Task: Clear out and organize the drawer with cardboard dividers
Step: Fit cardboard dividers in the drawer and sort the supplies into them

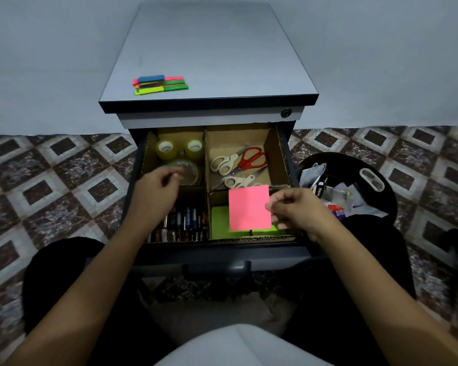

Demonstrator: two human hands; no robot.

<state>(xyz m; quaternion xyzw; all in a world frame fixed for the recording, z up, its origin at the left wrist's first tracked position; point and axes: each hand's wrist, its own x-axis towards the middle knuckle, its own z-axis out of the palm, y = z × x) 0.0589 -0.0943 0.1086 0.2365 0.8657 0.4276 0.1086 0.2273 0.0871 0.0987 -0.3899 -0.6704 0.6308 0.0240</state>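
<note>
My right fingers (270, 206) pinch pink note (249, 207); left fingers (173, 176) loosely curled, empty. Lower note flat, squared onto green pad (218, 223).

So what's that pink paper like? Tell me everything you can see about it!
The pink sticky note is a plain, bright pink paper square with a faint line down its middle. The right hand pinches its right edge, holding it up flat, facing the camera. It hangs over the front right compartment of the drawer, hiding part of the green sticky pad below. One sheet or a whole pad? Cannot tell.
</note>
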